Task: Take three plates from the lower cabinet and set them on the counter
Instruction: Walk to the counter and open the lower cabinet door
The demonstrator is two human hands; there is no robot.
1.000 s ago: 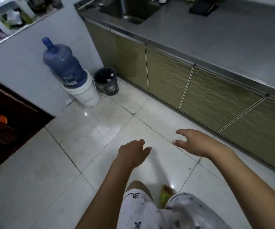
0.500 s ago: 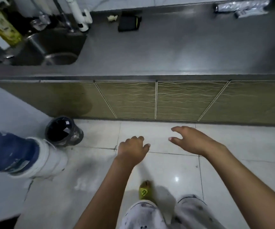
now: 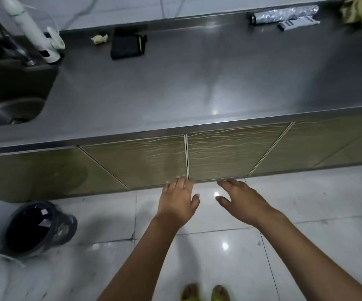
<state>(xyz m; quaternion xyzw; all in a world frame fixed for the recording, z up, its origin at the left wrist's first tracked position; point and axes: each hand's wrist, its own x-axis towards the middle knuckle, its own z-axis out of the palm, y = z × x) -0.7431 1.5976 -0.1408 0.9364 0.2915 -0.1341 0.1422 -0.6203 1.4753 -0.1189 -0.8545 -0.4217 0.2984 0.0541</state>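
- The left hand (image 3: pixel 179 203) and the right hand (image 3: pixel 242 199) both reach down toward the bottom edge of the lower cabinet doors, palms down, fingers spread wide and holding nothing.
- The plates are not in view; I judge they sit behind the closed doors, so at twelve o'clock from both hands.
- The vertical seam (image 3: pixel 186 157) between the left door (image 3: pixel 145 161) and the right door (image 3: pixel 230 153) runs twelve to six; the left hand's fingertips (image 3: pixel 183 180) lie right at its lower end, though I cannot tell if they touch.
- The right hand's fingertips (image 3: pixel 227 183) sit at the foot of the right door, just at three o'clock of the seam.
- The left hand looks slightly nearer the seam, so it seems best placed to pull a door edge open.
- The table (image 3: pixel 197 88) lies beyond the doors at twelve o'clock, bare in its middle, with a black pouch (image 3: pixel 127 45) far back.
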